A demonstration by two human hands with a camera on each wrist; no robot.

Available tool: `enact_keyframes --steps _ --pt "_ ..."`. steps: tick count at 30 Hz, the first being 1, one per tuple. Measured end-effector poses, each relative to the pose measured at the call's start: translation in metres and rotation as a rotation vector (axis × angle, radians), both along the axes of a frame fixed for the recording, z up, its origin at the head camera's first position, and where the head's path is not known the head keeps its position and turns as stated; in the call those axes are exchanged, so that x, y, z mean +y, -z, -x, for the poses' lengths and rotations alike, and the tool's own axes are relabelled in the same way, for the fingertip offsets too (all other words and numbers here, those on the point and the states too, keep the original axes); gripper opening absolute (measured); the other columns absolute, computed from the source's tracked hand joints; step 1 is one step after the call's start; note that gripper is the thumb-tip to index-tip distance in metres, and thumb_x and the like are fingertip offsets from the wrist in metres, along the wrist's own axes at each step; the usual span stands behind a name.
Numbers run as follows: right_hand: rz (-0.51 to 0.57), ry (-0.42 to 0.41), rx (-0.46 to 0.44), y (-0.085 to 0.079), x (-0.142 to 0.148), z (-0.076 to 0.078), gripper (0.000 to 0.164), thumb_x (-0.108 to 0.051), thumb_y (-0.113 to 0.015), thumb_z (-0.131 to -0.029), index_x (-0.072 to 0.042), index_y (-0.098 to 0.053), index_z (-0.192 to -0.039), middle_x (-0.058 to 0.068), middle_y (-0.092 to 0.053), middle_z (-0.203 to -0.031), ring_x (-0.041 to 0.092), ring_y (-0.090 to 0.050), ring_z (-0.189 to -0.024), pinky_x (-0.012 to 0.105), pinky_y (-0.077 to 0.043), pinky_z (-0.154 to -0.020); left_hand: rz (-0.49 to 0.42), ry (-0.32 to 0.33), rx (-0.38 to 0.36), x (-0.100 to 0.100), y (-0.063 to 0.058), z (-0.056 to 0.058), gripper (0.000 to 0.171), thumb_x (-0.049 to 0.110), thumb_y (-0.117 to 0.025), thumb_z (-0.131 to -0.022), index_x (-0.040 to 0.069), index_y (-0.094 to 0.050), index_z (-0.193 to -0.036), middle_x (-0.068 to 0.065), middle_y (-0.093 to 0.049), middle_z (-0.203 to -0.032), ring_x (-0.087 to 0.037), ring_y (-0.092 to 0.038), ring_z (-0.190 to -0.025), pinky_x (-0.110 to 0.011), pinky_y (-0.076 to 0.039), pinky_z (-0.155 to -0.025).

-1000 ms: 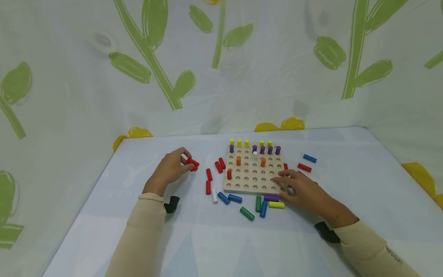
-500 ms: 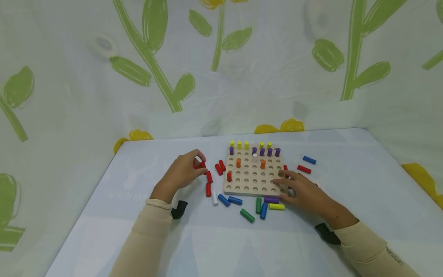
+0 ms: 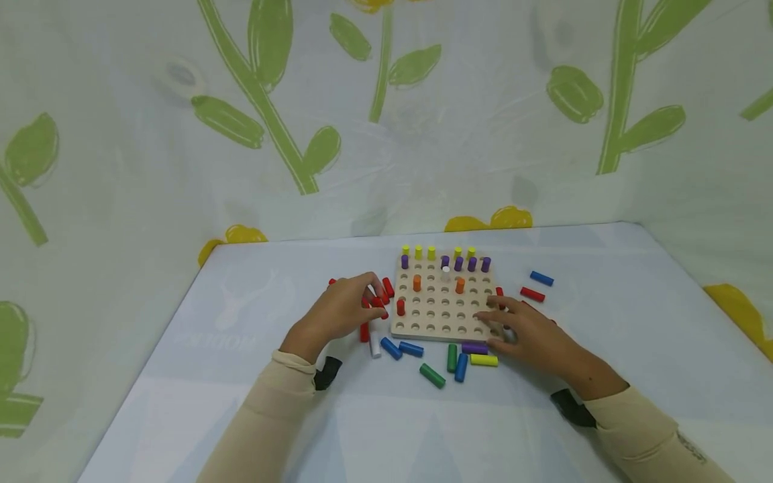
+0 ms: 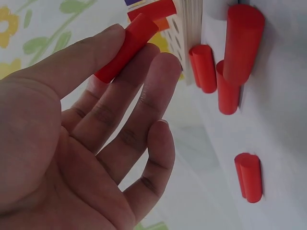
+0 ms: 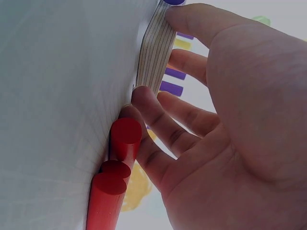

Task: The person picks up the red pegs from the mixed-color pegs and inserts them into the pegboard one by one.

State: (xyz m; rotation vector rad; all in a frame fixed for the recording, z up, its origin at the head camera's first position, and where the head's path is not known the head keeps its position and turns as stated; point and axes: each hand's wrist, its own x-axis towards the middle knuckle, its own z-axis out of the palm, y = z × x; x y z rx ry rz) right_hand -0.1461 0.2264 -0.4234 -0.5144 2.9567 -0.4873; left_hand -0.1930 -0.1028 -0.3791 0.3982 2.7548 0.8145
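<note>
Left wrist view: left hand (image 4: 67, 158) pinches a red peg (image 4: 130, 46) between thumb and forefinger; likely light, rigid, smooth, best held near one end. Right hand (image 3: 527, 330), loosely spread at the pegboard (image 3: 453, 322), grips nothing.

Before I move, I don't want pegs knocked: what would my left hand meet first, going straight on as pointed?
Probably the upright red peg in the board, near its left edge; depth is unclear.

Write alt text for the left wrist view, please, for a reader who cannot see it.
A left hand pinches a red peg near a wooden pegboard, cut off at the top. More red pegs lie on the pale table.
</note>
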Motion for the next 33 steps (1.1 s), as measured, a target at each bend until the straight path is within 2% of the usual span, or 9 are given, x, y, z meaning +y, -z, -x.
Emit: enact_keyframes --steps 6,15,23,33 --pt "0.002 -0.003 0.001 -0.001 0.0 0.001 0.052 -0.031 -0.077 -0.088 -0.022 -0.063 -0.137 0.015 -0.048 -0.15 0.042 -0.043 -0.139 0.06 -0.046 -0.102 0.03 0.02 0.017 0.007 -0.002 -0.005 0.028 0.027 -0.081 -0.085 0.021 -0.061 -0.104 0.004 -0.071 -0.097 -0.013 -0.062 -0.082 -0.027 -0.052 -0.07" --pt "0.017 0.024 -0.007 0.0 0.0 -0.001 0.052 -0.031 -0.077 -0.087 -0.022 -0.063 -0.137 0.015 -0.047 -0.151 0.043 -0.041 -0.139 0.06 -0.047 -0.101 0.031 0.093 0.064 0.015 0.003 -0.008 0.029 0.024 -0.082 -0.084 0.019 -0.06 -0.104 0.005 -0.072 -0.095 -0.013 -0.059 -0.078 -0.027 -0.047 -0.065" --pt "0.008 0.022 0.001 -0.001 0.0 -0.002 0.052 -0.031 -0.078 -0.087 -0.021 -0.063 -0.136 0.016 -0.047 -0.151 0.044 -0.042 -0.139 0.061 -0.047 -0.101 0.045 0.1 0.045 0.022 0.008 -0.008 0.03 0.025 -0.082 -0.084 0.02 -0.063 -0.106 0.003 -0.071 -0.098 -0.015 -0.06 -0.086 -0.026 -0.05 -0.071" --pt "0.02 0.012 -0.021 -0.003 -0.001 -0.001 0.052 -0.031 -0.077 -0.088 -0.021 -0.063 -0.137 0.016 -0.046 -0.152 0.044 -0.041 -0.139 0.062 -0.045 -0.102 0.073 0.089 0.035 0.025 0.01 -0.01 0.027 0.025 -0.082 -0.084 0.021 -0.062 -0.102 0.005 -0.068 -0.092 -0.014 -0.059 -0.082 -0.027 -0.049 -0.071"
